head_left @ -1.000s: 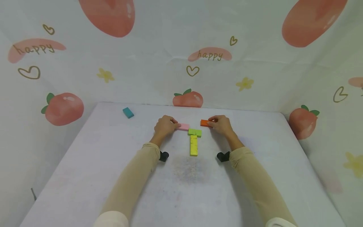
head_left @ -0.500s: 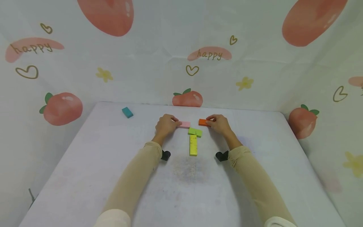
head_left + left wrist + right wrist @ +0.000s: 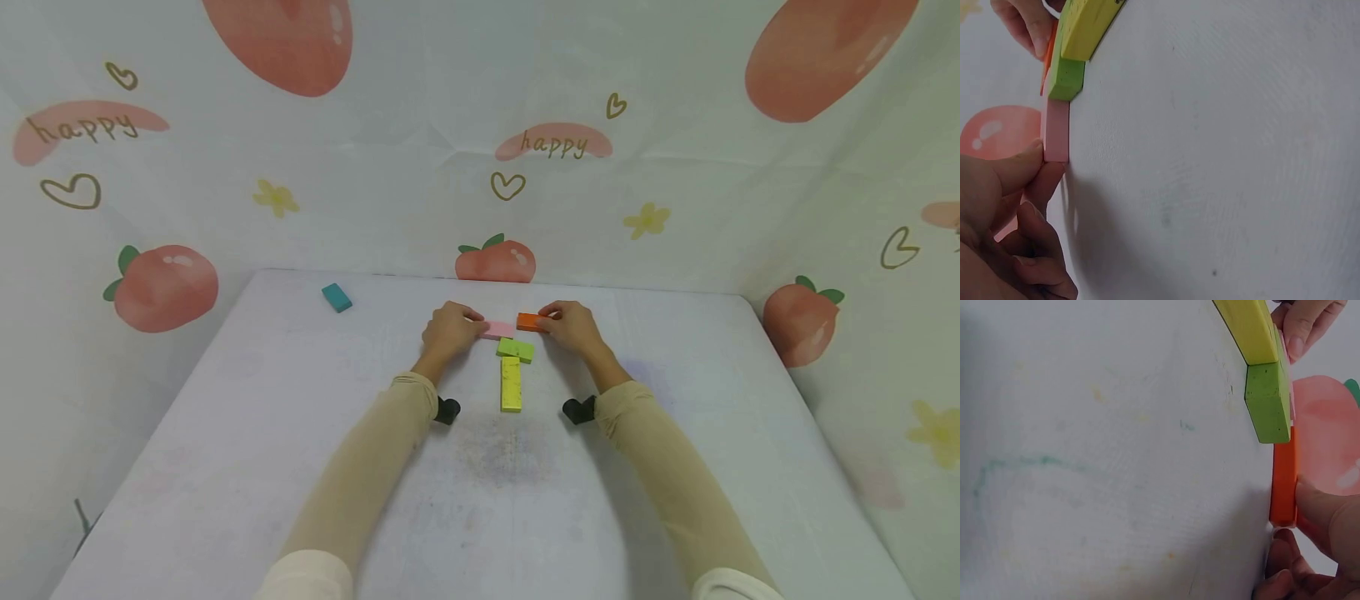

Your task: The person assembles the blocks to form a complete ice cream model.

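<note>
Just beside pink block (image 3: 498, 331), lime block (image 3: 516, 351) — teal block (image 3: 337, 297) apart.

White backdrop (image 3: 397, 108) has red printed fruit (image 3: 167, 287), yellow flowers (image 3: 647, 221), "happy" lettering (image 3: 554, 145). Greyish smudge (image 3: 506, 454) marks the pale worktop (image 3: 262, 417).

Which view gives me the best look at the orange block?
The right wrist view: the orange block shows large there, its long side mostly uncovered. The head view shows it small, partly behind the right hand; the left wrist view, only a sliver.
</note>
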The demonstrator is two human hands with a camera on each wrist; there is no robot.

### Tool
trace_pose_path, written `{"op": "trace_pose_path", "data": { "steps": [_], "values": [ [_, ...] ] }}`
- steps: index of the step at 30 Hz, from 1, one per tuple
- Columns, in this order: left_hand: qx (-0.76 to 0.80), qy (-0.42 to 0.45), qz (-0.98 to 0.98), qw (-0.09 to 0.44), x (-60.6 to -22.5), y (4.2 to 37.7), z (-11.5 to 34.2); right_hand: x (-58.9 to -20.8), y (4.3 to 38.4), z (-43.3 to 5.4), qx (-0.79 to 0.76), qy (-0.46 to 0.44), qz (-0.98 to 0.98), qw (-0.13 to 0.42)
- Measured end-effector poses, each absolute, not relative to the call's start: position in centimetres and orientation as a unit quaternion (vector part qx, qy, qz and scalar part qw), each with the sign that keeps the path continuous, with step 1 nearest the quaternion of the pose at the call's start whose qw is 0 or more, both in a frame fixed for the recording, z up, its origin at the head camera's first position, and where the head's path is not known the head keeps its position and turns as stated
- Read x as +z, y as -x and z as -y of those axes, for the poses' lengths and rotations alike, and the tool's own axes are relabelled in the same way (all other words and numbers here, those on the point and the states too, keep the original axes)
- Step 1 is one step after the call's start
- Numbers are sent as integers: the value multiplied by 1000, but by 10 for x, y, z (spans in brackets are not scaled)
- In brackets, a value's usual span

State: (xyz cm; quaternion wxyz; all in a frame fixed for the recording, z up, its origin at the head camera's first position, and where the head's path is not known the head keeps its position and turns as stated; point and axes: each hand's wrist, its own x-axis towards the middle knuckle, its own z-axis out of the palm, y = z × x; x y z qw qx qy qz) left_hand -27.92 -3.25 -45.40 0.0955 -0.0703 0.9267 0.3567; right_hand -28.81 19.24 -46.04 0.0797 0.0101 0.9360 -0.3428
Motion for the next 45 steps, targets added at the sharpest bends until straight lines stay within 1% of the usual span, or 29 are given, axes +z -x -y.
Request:
{"op": "trace_pose_path", "data": {
  "steps": [7, 15, 27, 33, 40, 45],
  "values": [
    [361, 68, -925, 95, -455, 277, 31, -460, 289, -189, -329, -12, -940, 90],
    [374, 72, -918, 107, -458, 276, 26, -457, 290, -186, -321, -10, -942, 94],
    [375, 69, -918, 111, -456, 274, 23, -455, 289, -180, -330, 17, -938, 108],
    [376, 73, -916, 118, -459, 274, 21, -456, 289, -180, -327, 44, -937, 118],
    [388, 75, -910, 124, -457, 273, 17, -457, 289, -180, -319, 65, -938, 116],
    [383, 66, -912, 130, -456, 273, 16, -455, 288, -180, -323, 68, -935, 130]
  ]
}}
